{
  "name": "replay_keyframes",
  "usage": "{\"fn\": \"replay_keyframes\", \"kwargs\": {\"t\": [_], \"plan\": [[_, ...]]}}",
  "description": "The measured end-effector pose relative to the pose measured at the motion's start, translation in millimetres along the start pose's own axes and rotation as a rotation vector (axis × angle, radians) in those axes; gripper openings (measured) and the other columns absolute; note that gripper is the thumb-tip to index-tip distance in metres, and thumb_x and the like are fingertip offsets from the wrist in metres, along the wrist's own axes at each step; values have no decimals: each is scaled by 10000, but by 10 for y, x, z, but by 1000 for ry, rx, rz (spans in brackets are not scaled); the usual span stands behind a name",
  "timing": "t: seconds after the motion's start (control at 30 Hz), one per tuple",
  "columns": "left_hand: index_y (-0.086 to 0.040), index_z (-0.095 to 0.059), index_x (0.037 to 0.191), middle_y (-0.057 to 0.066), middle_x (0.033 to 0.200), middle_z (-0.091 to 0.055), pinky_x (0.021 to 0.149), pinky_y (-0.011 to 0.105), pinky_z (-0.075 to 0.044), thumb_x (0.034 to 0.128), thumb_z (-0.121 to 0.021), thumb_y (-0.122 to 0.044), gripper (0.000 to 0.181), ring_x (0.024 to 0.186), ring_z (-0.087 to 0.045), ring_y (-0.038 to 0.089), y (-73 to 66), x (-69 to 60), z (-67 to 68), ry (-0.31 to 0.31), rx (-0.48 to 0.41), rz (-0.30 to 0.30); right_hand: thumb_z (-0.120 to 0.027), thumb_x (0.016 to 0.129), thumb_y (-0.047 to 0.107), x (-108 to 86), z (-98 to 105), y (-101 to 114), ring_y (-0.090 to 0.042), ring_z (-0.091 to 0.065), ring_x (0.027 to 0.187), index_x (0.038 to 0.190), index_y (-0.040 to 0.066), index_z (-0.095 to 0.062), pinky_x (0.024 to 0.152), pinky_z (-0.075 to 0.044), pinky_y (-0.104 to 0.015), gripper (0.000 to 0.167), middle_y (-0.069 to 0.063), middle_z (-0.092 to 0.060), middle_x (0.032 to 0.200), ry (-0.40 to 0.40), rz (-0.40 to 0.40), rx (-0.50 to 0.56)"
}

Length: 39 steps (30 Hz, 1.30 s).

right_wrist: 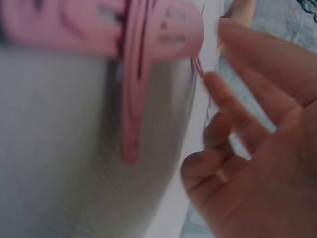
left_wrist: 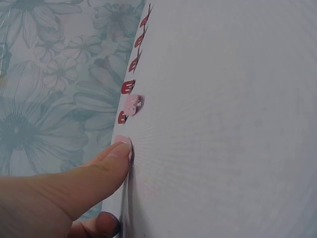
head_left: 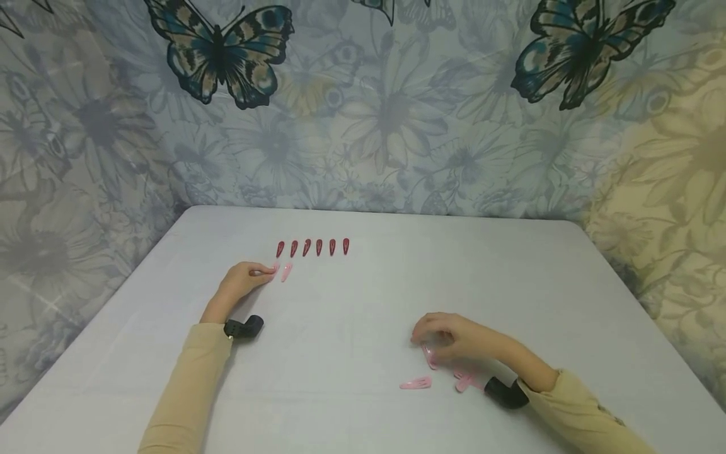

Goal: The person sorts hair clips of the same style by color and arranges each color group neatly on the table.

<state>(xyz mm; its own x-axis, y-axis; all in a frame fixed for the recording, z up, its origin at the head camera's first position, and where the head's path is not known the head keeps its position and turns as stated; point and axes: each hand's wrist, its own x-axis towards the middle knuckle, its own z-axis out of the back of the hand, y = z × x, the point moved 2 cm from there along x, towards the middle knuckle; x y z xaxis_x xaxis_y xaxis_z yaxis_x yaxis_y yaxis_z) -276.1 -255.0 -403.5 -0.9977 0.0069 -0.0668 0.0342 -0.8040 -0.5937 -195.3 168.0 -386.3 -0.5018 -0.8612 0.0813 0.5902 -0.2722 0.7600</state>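
Observation:
My left hand [head_left: 244, 280] pinches a pink snap hair clip [head_left: 276, 267] between thumb and fingertips, at the left end below a row of red hair clips [head_left: 307, 247]. A second pink hair clip [head_left: 286, 272] lies just right of it, slightly tilted; the left wrist view shows this pink clip [left_wrist: 132, 105] beside the red ones. Over at the right, my right hand [head_left: 462, 337] hovers with fingers spread and bent around a pink hair clip [head_left: 428, 355]. In the right wrist view its fingers look loose, with no clip plainly gripped.
Several overlapping pink hair clips [head_left: 465, 381] lie under my right wrist, and another pink clip [head_left: 416, 383] lies apart to their left. Black wrist cameras sit on the left wrist [head_left: 244, 326] and right wrist [head_left: 507, 393]. A patterned wall [head_left: 391, 120] stands behind the white table [head_left: 351, 315].

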Motion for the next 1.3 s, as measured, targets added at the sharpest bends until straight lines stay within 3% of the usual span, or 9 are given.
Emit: {"fn": "replay_keyframes", "kwargs": {"t": [0.07,0.13,0.37,0.53,0.7,0.9,1.03,1.2,1.3], "plan": [[-18,-656,1055,278,1197,-478,869,511,-345,854,-621,-219,286,1076,-436,410,-1,2,-11,2,-1,-7,-679,775,36,-24,-33,-4,-161,-462,1025,1079,120,-616,867,-382,-284,321,22,-527,1103,26,-33,-44],[-14,-655,1053,281,1195,-478,871,511,-344,857,-617,-223,289,1081,-432,413,0,3,-17,4,0,-11,-691,757,32,-32,-47,7,-149,-455,1031,1056,143,-621,889,-373,-302,326,53,-510,1084,35,-67,-94],[-12,-654,1053,274,1200,-479,878,515,-337,853,-622,-234,301,1089,-426,418,5,-9,-2,-1,18,-4,-710,731,59,4,-31,65,-69,-450,724,800,171,-570,637,-413,-227,193,118,-495,787,22,-176,-174],[-8,-653,1055,275,1189,-485,870,512,-343,852,-624,-232,303,1074,-437,411,1,-9,2,-3,13,-6,-721,731,70,13,-1,73,-17,-423,609,719,153,-566,543,-395,-192,176,126,-471,649,71,-236,-124],[-6,-654,1049,280,1176,-490,861,512,-350,849,-627,-228,300,1061,-444,412,-1,-7,-1,-3,17,-8,-672,796,83,23,42,86,-19,-469,674,822,123,-675,610,-443,-213,48,125,-572,754,110,-190,-130],[1,-650,1053,285,1180,-487,866,515,-348,853,-623,-228,305,1072,-437,423,-3,-14,-2,-1,22,-16,-562,882,70,128,85,120,-67,-431,730,875,106,-609,638,-412,-228,60,106,-533,801,6,-94,-268],[8,-646,1056,285,1181,-487,868,510,-348,856,-619,-229,311,1074,-436,423,8,-19,-1,1,15,-18,-509,908,33,259,145,159,-84,-450,662,861,85,-521,589,-407,-233,71,60,-501,720,-63,-112,-188],[7,-656,1036,280,1182,-491,863,507,-351,855,-620,-227,298,1074,-438,417,20,-15,-3,-5,11,-31,-480,923,30,442,231,181,-120,-425,448,882,76,-461,432,-361,-232,64,10,-511,615,-143,-121,-61],[13,-656,1030,283,1176,-494,861,508,-352,855,-619,-222,295,1067,-442,418,15,-13,-10,-7,3,-35,-504,911,28,538,280,163,-146,-423,403,906,34,-488,394,-373,-267,18,-38,-544,638,-203,-181,37]]}}
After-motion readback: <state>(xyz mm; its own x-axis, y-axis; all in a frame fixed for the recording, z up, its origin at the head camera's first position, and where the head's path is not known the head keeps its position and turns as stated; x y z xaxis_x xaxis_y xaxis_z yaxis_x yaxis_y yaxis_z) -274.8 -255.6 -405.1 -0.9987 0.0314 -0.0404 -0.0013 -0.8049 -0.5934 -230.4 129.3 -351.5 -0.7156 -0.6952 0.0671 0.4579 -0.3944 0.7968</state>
